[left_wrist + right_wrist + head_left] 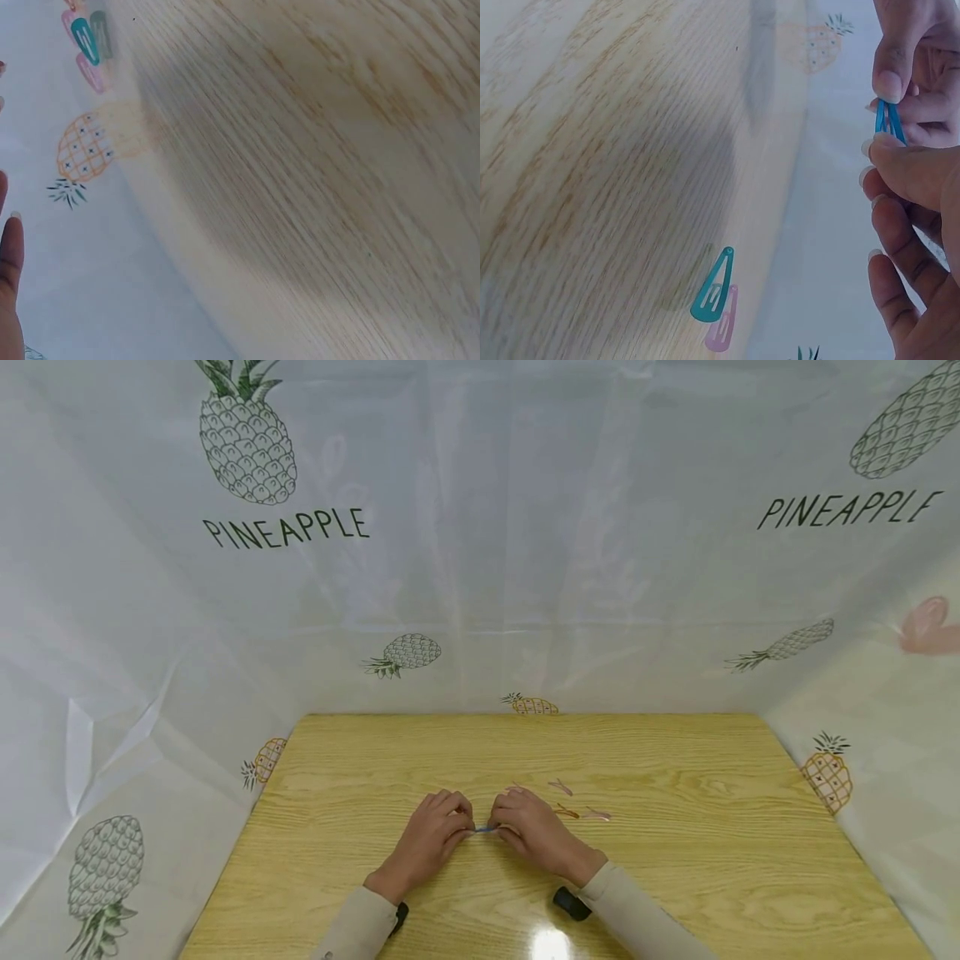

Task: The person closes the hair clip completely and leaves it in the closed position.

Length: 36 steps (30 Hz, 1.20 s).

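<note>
Right wrist view: shows a blue hair clip pinched at one end by the left hand, between thumb and curled fingers, and at the other by the right hand, thumb on top and remaining fingers more loosely bent. Appears low over the near, middle part of the surface in the head view; cannot tell resting from hovering. Could slip from such narrow holds, most likely because of the short length of clip between the thumbs. Could also snap over suddenly under uneven pressure and nip a fingertip, or bend out of shape if twisted or pulled from both ends. Might then drop among the loose clips beside the right hand, or scatter them through a careless sweep of that arm. Risks mixing up or hooking together a teal clip and a pink clip, given so little room between the two. Reads PINEAPPLE twice in dark capitals on the white cloth behind the surface: once at left, under a drawn pineapple, and once at right, slanting upward. Offers no readable brand or label on the clips or on the black block near the right wrist.
</note>
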### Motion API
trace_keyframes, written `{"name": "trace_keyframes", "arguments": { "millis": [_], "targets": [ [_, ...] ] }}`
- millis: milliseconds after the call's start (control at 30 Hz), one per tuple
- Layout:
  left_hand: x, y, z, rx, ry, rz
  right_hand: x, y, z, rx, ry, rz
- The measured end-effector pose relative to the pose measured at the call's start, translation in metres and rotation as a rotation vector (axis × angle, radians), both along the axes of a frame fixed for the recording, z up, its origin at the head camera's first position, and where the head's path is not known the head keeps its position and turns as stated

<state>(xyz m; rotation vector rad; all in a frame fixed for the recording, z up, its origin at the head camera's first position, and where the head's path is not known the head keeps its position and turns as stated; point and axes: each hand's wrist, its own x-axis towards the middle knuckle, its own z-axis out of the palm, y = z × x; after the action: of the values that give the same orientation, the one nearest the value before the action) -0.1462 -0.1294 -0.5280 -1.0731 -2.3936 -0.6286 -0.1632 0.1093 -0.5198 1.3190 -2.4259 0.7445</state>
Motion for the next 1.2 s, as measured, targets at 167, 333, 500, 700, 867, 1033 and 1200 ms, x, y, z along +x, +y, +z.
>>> {"name": "trace_keyframes", "arguments": {
  "millis": [167, 333, 500, 700, 867, 1033, 1200],
  "targets": [
    [-0.0007, 0.0005, -0.0004, 0.004, -0.013, -0.021, -0.001, 0.0018, -0.0001, -0.006, 0.006, 0.028],
    [-0.0002, 0.0008, 0.0008, 0.011, -0.018, -0.038, -0.0017, 0.004, 0.0003, -0.017, 0.006, 0.059],
    [0.0006, 0.0007, 0.0022, 0.013, -0.029, -0.05, -0.0016, 0.0055, 0.0009, -0.021, 0.006, 0.073],
    [0.0007, 0.0014, 0.0029, 0.005, -0.036, -0.054, -0.0009, 0.0057, 0.0009, -0.023, -0.006, 0.074],
    [0.0013, 0.0015, 0.0038, -0.002, -0.053, -0.053, -0.0009, 0.0064, 0.0013, -0.027, -0.007, 0.076],
    [0.002, 0.002, 0.0051, -0.005, -0.065, -0.055, -0.0001, 0.008, 0.0027, -0.026, -0.007, 0.078],
    [0.003, 0.0029, 0.0059, -0.007, -0.059, -0.065, 0.0015, 0.0091, 0.0028, -0.015, -0.01, 0.078]
  ]
}}
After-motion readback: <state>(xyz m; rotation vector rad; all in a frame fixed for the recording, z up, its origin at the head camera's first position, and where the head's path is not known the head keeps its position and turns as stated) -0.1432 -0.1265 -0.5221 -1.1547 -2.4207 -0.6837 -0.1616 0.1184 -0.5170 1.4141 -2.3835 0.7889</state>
